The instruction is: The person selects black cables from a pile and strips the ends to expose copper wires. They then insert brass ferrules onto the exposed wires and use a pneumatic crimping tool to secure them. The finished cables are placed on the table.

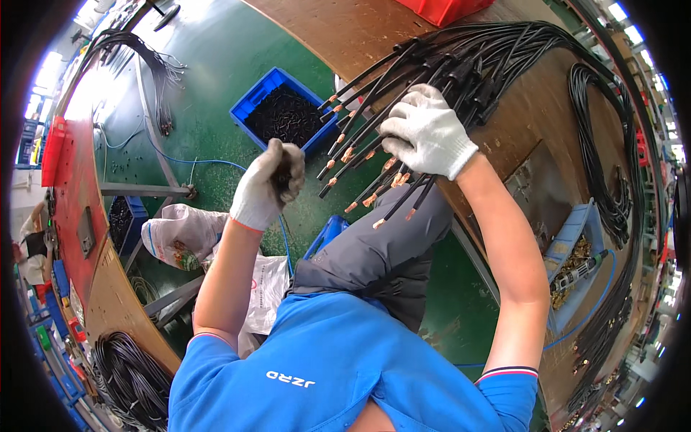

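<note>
head view: only one camera, so all of this comes from it.
left hand (265, 186): gloved, closed in a fist around a small clump of dark pieces; we can't tell exactly what they are. It hangs over the green floor (216, 65), just below the blue bin (248, 108).
right hand (426, 133): gloved, clamped around the bundle of black cables (461, 61) near their free ends.
cables: they run across the brown surface (338, 29) and overhang its edge; the stripped copper tips (349, 153) fan out below the right hand, uneven in length.
blue bin: on the floor, holding more small dark pieces, near the left hand.
side tray (572, 234): blue, at the right, holds brass-coloured parts.
risk 1: we think the fanned ends could slip out of the bundle, since the grip covers only part of it.
risk 2: small pieces may drop from the fist onto the floor, as nothing sits directly under it.
risk 3: bare copper strands could fray or bend if they rub together.
</note>
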Available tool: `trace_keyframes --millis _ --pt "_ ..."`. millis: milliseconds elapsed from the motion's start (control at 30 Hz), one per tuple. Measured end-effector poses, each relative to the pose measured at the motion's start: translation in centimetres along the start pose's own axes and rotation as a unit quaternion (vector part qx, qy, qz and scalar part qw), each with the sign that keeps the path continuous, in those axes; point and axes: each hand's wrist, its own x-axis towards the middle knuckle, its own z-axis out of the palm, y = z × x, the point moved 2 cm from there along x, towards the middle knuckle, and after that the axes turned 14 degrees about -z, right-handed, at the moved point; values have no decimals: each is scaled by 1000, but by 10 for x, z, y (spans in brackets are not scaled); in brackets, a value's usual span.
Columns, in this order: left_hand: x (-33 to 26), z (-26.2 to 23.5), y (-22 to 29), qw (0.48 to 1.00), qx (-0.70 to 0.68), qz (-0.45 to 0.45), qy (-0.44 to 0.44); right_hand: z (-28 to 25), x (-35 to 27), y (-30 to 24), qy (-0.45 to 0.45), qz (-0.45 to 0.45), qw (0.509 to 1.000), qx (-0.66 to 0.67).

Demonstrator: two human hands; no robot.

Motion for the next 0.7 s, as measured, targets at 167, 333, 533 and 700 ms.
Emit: trace_keyframes --millis 167,333,533,700 --pt "-21 45 -32 971 218 -36 86 3 -4 -4 -21 -13 1000 -4" --pt "-2 58 -55 861 435 202 170 0 -6 -8 -46 -9 999 6" --pt "17 88 -52 660 687 199 230 1 -12 -9 -39 -14 999 8" --pt "28 90 -57 665 694 163 221 4 -10 -9 -45 -32 998 -2"
